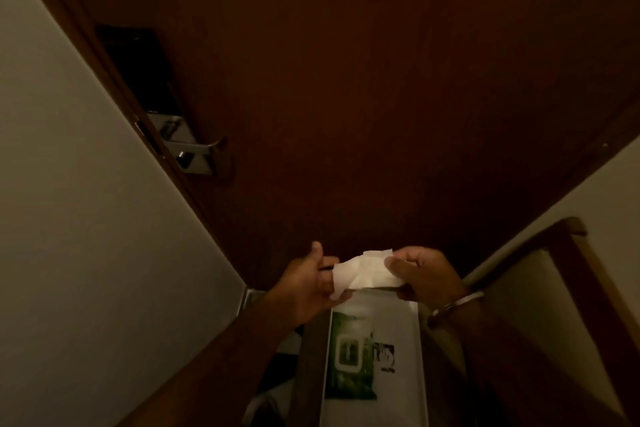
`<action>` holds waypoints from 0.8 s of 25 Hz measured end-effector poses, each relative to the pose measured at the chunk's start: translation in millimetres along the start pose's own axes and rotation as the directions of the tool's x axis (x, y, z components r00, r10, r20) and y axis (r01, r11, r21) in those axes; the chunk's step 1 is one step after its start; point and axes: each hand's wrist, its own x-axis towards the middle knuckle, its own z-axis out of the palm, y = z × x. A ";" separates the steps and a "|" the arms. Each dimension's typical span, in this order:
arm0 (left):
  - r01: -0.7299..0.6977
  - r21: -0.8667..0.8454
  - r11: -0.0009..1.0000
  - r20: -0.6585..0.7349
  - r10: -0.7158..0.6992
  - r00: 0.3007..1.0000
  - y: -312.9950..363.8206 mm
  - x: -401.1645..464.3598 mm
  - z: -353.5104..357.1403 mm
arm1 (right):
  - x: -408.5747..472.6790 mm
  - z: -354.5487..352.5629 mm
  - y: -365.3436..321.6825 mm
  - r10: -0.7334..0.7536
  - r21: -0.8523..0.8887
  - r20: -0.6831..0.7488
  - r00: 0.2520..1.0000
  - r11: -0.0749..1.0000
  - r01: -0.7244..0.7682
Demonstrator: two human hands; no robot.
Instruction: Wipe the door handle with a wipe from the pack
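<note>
A white wipe [363, 272] is stretched between my two hands low in the middle of the view. My left hand [311, 284] pinches its left end and my right hand [422, 276] grips its right end. Directly below them lies the green wipe pack [349, 364] with its white lid flap, resting on a white surface [401, 388]. The silver lever door handle [197, 149] is on the dark brown door [381, 97], up and to the left, well apart from both hands. A dark lock plate [138, 59] sits above the handle.
A pale wall [69, 201] runs along the left of the door frame. On the right is another pale wall and a wooden-framed piece [581, 288]. A metal bangle [457, 303] circles my right wrist. The light is dim.
</note>
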 end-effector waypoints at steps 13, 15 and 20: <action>-0.064 0.463 0.884 -0.132 0.140 0.981 -116.1 145.4 7.2 | 82.3 -46.3 202.0 0.540 0.289 0.045 0.841 0.798 -0.528; -0.065 0.523 0.850 -0.139 0.160 0.977 -136.2 199.9 -5.0 | 121.3 -30.3 241.2 0.575 0.309 0.050 0.817 0.769 -0.560; -0.002 0.728 0.685 -0.213 0.230 0.950 -185.9 303.8 -27.7 | 183.8 3.2 317.2 0.540 0.211 -0.223 0.811 0.839 -0.501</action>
